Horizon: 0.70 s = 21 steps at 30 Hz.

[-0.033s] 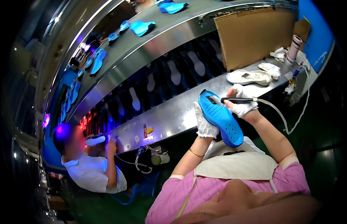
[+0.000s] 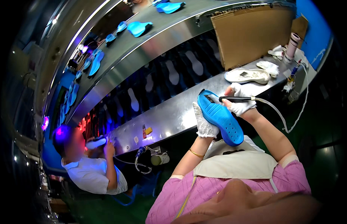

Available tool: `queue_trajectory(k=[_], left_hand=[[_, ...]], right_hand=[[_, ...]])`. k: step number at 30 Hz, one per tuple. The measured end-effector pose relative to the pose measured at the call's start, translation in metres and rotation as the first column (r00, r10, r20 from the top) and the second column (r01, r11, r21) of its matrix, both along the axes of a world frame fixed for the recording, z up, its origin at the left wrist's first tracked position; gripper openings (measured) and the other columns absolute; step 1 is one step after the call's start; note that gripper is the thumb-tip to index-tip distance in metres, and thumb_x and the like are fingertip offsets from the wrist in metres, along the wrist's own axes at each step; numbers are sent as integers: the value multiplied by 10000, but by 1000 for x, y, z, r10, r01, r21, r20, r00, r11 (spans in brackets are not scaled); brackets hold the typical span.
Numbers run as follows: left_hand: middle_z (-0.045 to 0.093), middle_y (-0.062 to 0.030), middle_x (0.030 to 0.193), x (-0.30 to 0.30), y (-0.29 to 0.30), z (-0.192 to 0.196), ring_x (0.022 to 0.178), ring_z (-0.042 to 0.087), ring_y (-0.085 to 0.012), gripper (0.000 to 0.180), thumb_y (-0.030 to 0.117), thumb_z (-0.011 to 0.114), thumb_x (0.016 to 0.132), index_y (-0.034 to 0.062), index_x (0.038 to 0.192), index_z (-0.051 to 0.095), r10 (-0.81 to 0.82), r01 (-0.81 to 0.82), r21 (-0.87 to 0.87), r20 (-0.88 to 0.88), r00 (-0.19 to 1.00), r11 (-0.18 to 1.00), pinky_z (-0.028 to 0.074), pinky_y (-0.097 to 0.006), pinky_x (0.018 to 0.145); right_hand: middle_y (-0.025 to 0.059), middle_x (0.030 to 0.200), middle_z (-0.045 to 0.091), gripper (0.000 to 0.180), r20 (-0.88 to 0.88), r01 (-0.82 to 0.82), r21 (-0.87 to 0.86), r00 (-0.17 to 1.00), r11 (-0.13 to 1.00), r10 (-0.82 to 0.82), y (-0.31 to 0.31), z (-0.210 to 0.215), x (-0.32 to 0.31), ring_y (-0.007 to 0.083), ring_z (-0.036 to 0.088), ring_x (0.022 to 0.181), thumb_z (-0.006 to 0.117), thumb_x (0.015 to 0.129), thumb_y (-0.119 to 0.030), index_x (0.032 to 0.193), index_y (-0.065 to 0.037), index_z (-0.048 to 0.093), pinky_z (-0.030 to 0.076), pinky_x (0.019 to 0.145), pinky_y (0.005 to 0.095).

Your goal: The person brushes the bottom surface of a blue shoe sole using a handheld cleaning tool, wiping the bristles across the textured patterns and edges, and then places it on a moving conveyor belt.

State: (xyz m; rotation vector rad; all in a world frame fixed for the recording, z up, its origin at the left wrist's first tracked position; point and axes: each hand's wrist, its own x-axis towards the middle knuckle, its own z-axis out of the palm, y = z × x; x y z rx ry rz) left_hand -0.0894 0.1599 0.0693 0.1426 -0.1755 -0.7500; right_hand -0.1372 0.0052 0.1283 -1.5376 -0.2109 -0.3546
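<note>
My left hand, in a white knit glove with bare fingers hidden beneath, holds up a blue shoe sole. The sole is tilted, with holes at its lower end, grooves across the middle and a dark patch near the upper end. In my right hand, gloved but for the fingertips, is a black pen-shaped tool on a pale hose. The tool's pale tip rests at or just above the sole's upper end; whether it touches, I cannot tell.
A metal bench bears a cream shoe, white cloth and a pink bottle. Cardboard stands behind. Blue soles lie on the conveyor beyond. At left, a co-worker handles another sole.
The view has shifted very slightly. The tool's tip sits a little closer to my right hand's side of the sole; both hands keep their hold.
</note>
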Motion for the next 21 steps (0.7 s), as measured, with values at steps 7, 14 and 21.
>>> queue_trajectory(k=[7, 14, 21], left_hand=[[551, -92, 1149, -11, -22, -9, 1028, 543, -228, 755, 710, 352, 837, 65, 1207, 489, 210, -205, 338, 23, 977, 919, 439, -358, 945], [557, -98, 1125, 1, -4, -4, 996, 544, -220, 743, 727, 318, 834, 104, 1194, 501, 199, -188, 468, 26, 980, 863, 453, -367, 926], [529, -167, 1203, -4, 12, 19, 1077, 534, -296, 897, 774, 374, 769, 26, 1260, 442, 139, -157, 502, 72, 988, 851, 426, -426, 970]], right_hand=[[60, 810, 604, 129, 115, 177, -196, 981, 964, -157, 20, -2, -5, 85, 577, 732, 640, 786, -7, 879, -16, 552, 483, 685, 230], [43, 792, 600, 207, 48, 104, -120, 994, 987, -99, 18, -11, -7, 77, 569, 702, 604, 786, 24, 963, -28, 510, 468, 643, 214], [82, 721, 601, 180, 124, 170, -350, 983, 921, -135, 16, -21, -29, 192, 598, 624, 677, 716, -81, 868, -54, 585, 492, 616, 274]])
